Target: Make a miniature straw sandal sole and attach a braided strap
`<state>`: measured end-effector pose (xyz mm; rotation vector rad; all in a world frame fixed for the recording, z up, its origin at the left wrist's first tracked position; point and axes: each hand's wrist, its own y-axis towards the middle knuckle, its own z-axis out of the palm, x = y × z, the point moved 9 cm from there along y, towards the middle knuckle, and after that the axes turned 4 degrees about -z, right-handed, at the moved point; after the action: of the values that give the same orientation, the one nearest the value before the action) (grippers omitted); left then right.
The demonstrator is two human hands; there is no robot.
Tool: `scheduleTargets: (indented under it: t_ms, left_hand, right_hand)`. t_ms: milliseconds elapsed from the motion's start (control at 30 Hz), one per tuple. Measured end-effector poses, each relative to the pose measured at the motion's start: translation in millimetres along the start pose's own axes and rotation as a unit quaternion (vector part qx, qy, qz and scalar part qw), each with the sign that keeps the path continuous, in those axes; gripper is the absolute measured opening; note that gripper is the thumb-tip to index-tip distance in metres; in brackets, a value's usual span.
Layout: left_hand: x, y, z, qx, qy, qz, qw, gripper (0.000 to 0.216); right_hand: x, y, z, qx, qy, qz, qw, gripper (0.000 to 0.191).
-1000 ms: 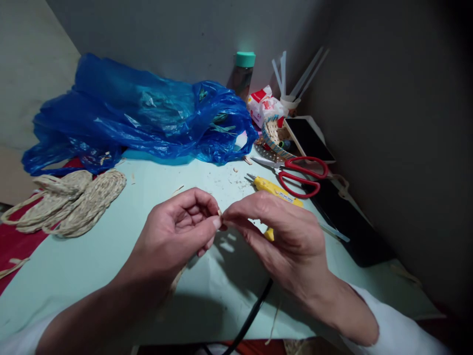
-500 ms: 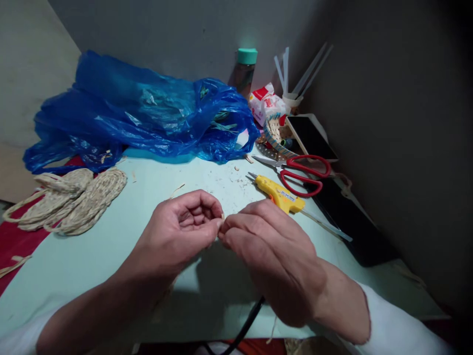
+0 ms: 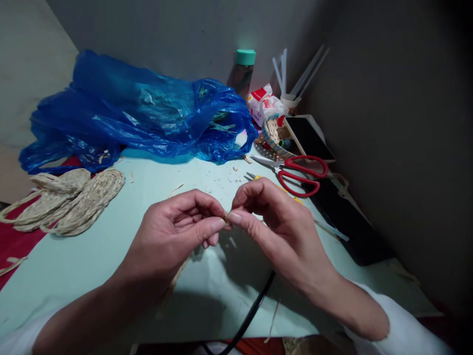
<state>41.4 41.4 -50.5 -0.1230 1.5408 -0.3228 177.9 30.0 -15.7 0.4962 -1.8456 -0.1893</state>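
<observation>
My left hand (image 3: 177, 231) and my right hand (image 3: 281, 227) meet fingertip to fingertip above the pale green table top (image 3: 92, 256). Both pinch a small tan straw strand (image 3: 225, 216) between thumb and fingers; a length of it trails down under my left palm. A yellow glue gun (image 3: 295, 199) lies just behind my right hand and is mostly hidden by it. Its black cord (image 3: 251, 315) runs toward me under my right wrist.
Braided straw coils (image 3: 70, 199) lie at the left. A blue plastic bag (image 3: 136, 118) fills the back. Red-handled scissors (image 3: 301, 175), a small woven basket (image 3: 273, 133), a phone (image 3: 308, 138), a green-capped bottle (image 3: 243, 74), a cup of glue sticks (image 3: 290, 101) and a red-white packet (image 3: 264, 103) crowd the back right.
My right hand has turned palm-side up and lifted its fingers, covering most of the glue gun. The left hand stays put, still pinching the strand.
</observation>
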Motion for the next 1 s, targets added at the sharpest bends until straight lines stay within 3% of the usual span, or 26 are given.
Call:
scheduleTargets:
  t_ms: [167, 333, 500, 733, 1000]
  left_hand:
    - [0.5, -2.1, 0.0, -0.018, 0.015, -0.013, 1.000, 0.012]
    - [0.8, -3.5, -1.0, -0.040, 0.007, -0.004, 0.999, 0.011]
    - [-0.1, -3.0, -4.5, -0.049, -0.022, 0.018, 0.998, 0.017]
    - [6.8, -0.3, -4.2, -0.002, -0.056, -0.030, 0.998, 0.031]
    - [13.5, 4.9, -0.4, 0.061, -0.114, -0.050, 0.990, 0.032]
  right_hand:
    - [-23.0, 1.2, 8.3, 0.010, 0.180, 0.110, 0.978, 0.018]
    - [-30.5, 0.0, 12.8, 0.016, 0.249, 0.122, 0.961, 0.012]
    - [-28.8, 1.5, 14.7, 0.041, 0.249, 0.106, 0.962, 0.009]
    - [-28.4, 4.8, 17.9, 0.079, 0.238, 0.111, 0.962, 0.005]
    - [-22.6, 7.5, 14.7, 0.054, 0.183, 0.021, 0.981, 0.006]
